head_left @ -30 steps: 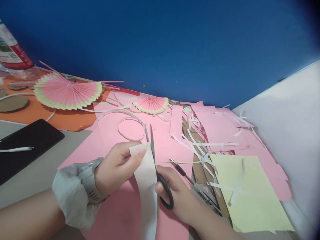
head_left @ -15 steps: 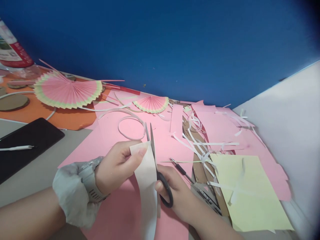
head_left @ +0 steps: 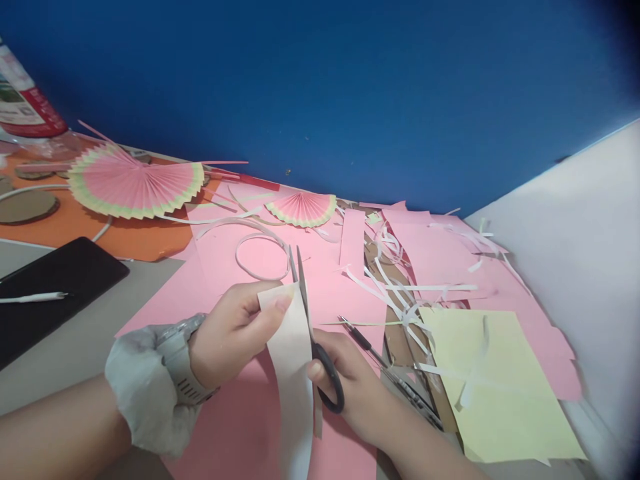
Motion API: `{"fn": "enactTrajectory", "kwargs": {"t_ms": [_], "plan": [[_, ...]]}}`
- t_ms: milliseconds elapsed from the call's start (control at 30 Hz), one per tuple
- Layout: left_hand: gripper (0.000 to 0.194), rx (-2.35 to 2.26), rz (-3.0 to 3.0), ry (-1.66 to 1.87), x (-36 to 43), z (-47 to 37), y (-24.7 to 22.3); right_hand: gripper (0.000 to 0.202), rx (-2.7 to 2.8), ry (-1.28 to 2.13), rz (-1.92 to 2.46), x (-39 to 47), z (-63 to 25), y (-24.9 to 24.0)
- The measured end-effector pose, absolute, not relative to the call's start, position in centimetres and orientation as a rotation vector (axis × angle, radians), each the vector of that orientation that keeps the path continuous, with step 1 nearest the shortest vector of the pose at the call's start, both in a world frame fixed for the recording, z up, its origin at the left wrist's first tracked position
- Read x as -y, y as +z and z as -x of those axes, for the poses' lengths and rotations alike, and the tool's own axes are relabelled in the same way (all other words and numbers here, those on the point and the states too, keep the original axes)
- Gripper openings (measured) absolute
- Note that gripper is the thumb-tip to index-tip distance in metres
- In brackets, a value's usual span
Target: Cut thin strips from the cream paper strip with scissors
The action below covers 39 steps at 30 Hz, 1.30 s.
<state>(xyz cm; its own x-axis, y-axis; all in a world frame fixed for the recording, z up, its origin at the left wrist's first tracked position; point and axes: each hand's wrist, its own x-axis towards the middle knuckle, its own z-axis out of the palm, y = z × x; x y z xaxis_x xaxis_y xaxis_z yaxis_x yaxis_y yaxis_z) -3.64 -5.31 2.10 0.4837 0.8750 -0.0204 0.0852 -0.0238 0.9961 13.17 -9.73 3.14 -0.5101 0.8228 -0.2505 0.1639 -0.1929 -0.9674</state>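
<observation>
Head cam: I see left hand [head_left: 233, 337] pinching top end of a white paper strip [head_left: 293, 373], thumb on front, fingers behind; wrist has a watch [head_left: 181, 363] w/ grey sleeve. Right hand [head_left: 357, 387] grips black-handled scissors [head_left: 315, 333], thumb thru the loop, blades nearly closed along strip's right edge. Strip is long, slightly curved, runs down betw. both hands over the pink sheet [head_left: 250, 427]. Right of right hand: a pen-like tool [head_left: 387, 370], yellow sheet [head_left: 500, 387], white trimmings [head_left: 400, 293]. Beyond hands: paper ring [head_left: 263, 257], small pleated fan [head_left: 303, 208]. Far left: big fan [head_left: 135, 187], black phone [head_left: 50, 287].
</observation>
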Motion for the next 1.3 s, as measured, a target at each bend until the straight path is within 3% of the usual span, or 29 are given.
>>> {"fn": "enactTrajectory", "kwargs": {"t_ms": [1300], "plan": [[0.038, -0.871, -1.498, 0.761, 5.48, 3.73, 2.16, 0.045, 1.544, 1.759, 1.085, 9.69, -12.98, 3.06]]}}
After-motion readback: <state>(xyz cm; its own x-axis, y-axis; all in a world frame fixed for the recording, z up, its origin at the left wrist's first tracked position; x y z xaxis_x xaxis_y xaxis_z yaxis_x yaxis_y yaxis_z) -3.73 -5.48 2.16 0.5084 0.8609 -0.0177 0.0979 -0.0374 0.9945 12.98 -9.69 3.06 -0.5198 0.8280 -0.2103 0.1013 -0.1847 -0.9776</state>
